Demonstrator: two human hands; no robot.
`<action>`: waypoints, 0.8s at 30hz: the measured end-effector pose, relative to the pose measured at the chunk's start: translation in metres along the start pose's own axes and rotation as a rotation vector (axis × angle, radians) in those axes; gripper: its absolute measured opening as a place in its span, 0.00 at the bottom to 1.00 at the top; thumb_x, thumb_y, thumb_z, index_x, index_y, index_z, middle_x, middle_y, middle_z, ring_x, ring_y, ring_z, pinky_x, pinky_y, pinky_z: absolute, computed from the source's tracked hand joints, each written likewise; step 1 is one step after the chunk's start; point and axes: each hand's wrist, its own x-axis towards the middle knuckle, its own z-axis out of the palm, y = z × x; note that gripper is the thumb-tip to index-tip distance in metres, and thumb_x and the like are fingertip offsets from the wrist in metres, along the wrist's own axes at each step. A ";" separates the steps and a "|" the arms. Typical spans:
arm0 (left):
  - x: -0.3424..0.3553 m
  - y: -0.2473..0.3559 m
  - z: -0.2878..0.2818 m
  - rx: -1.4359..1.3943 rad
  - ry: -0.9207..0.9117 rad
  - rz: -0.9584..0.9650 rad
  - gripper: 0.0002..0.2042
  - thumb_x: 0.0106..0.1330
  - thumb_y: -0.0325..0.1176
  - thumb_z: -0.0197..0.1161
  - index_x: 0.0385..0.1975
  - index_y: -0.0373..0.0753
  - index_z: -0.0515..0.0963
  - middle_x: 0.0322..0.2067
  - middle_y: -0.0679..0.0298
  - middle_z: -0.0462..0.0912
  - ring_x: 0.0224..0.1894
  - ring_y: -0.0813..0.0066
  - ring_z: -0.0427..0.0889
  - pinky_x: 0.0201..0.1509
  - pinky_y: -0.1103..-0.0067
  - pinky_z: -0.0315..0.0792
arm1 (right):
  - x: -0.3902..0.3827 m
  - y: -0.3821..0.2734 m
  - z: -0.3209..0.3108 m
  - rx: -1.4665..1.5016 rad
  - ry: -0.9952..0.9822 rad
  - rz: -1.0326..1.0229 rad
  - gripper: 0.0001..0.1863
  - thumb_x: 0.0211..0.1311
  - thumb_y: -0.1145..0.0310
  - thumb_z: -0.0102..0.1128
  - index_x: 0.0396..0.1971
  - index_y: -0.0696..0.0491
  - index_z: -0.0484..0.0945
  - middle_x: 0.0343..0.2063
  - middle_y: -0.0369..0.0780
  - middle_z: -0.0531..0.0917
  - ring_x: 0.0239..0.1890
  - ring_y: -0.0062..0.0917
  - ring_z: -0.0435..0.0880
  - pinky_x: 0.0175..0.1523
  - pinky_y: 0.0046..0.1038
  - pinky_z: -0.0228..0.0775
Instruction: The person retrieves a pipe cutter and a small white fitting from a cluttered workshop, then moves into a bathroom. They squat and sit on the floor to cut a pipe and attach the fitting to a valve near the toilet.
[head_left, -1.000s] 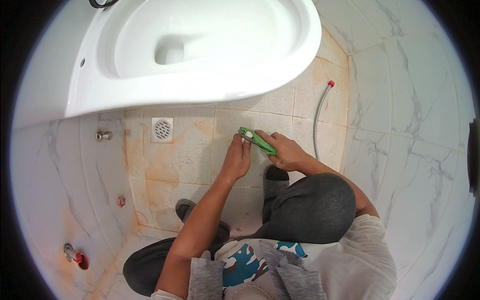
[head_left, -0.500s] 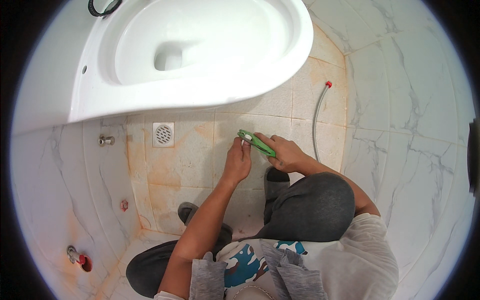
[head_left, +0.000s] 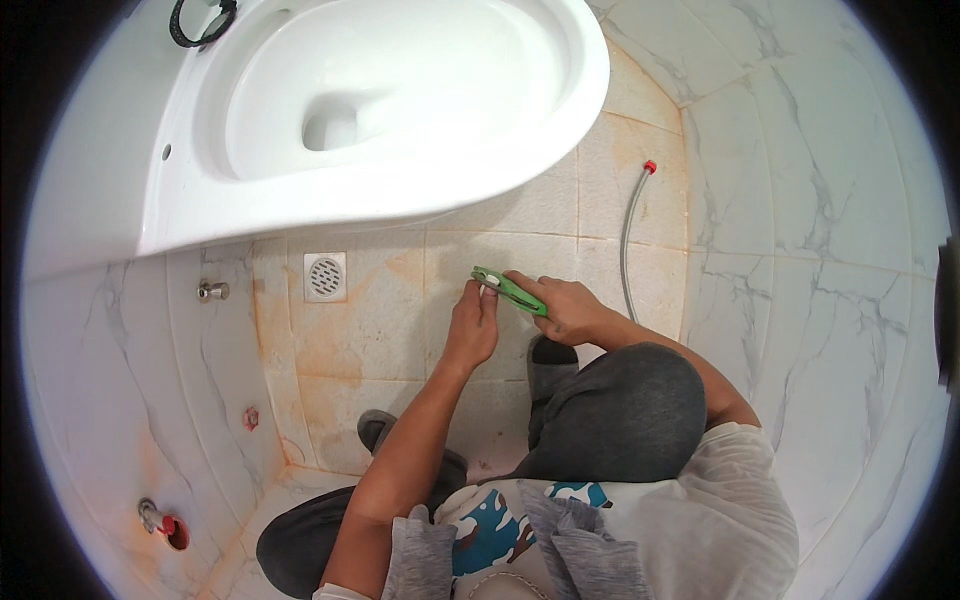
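Note:
My right hand (head_left: pixel 566 308) is closed around a green hand tool (head_left: pixel 519 296) with a long, narrow body. I cannot make out the tool's exact kind. Its far end points left and away from me, toward my left hand (head_left: pixel 473 322). The fingers of my left hand are pinched together at that end, on or beside a small white piece (head_left: pixel 491 282). Whether the white piece is part of the tool or a separate thing does not show clearly. Both hands meet low over the tiled floor (head_left: pixel 380 345), in front of my knees.
A white toilet (head_left: pixel 400 205) fills the far left. Near it are a square floor drain (head_left: pixel 325 277) and a metal wall valve (head_left: pixel 213 290). A grey flexible hose (head_left: pixel 627 240) with a red end lies at right. A pipe stub (head_left: pixel 160 521) juts from the left wall.
The view has shifted slightly, so the toilet and hose sit a little further left. The green tool has tilted a little; both hands keep nearly the same place and hold.

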 end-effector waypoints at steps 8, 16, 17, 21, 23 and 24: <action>0.002 -0.005 -0.001 -0.010 -0.016 -0.003 0.19 0.80 0.40 0.38 0.55 0.31 0.68 0.46 0.44 0.79 0.50 0.51 0.79 0.55 0.67 0.69 | 0.002 0.004 0.002 0.023 -0.021 -0.025 0.47 0.53 0.72 0.58 0.76 0.46 0.49 0.32 0.49 0.76 0.33 0.43 0.78 0.39 0.42 0.70; -0.002 -0.007 0.003 -0.018 0.040 0.055 0.18 0.80 0.40 0.40 0.51 0.28 0.68 0.42 0.38 0.78 0.46 0.43 0.79 0.51 0.61 0.70 | 0.001 0.003 -0.003 -0.025 -0.066 -0.048 0.48 0.53 0.72 0.59 0.75 0.48 0.49 0.32 0.49 0.76 0.33 0.43 0.78 0.38 0.42 0.70; -0.002 -0.008 0.003 -0.021 0.037 0.044 0.19 0.80 0.39 0.39 0.51 0.28 0.68 0.42 0.38 0.78 0.46 0.43 0.79 0.51 0.62 0.70 | 0.001 0.004 -0.003 -0.014 -0.069 -0.058 0.48 0.53 0.72 0.59 0.75 0.48 0.49 0.32 0.49 0.76 0.33 0.43 0.78 0.38 0.42 0.69; -0.001 -0.013 0.004 -0.032 0.061 0.125 0.18 0.80 0.39 0.39 0.50 0.27 0.68 0.41 0.38 0.78 0.44 0.44 0.79 0.49 0.63 0.70 | 0.002 0.005 -0.002 -0.024 -0.069 -0.085 0.48 0.53 0.72 0.59 0.75 0.50 0.48 0.32 0.49 0.76 0.31 0.43 0.78 0.38 0.42 0.69; -0.001 -0.016 0.004 -0.035 0.051 0.135 0.18 0.80 0.39 0.40 0.50 0.27 0.68 0.41 0.39 0.78 0.44 0.44 0.79 0.49 0.64 0.70 | 0.003 0.006 -0.002 -0.034 -0.068 -0.106 0.48 0.53 0.73 0.59 0.75 0.51 0.48 0.32 0.49 0.76 0.30 0.43 0.78 0.38 0.42 0.69; 0.000 -0.018 0.005 -0.039 0.044 0.120 0.18 0.80 0.39 0.40 0.50 0.27 0.68 0.40 0.39 0.78 0.43 0.46 0.79 0.48 0.64 0.70 | 0.003 0.007 -0.003 -0.036 -0.068 -0.106 0.48 0.53 0.73 0.59 0.75 0.52 0.48 0.31 0.50 0.76 0.30 0.43 0.78 0.38 0.42 0.69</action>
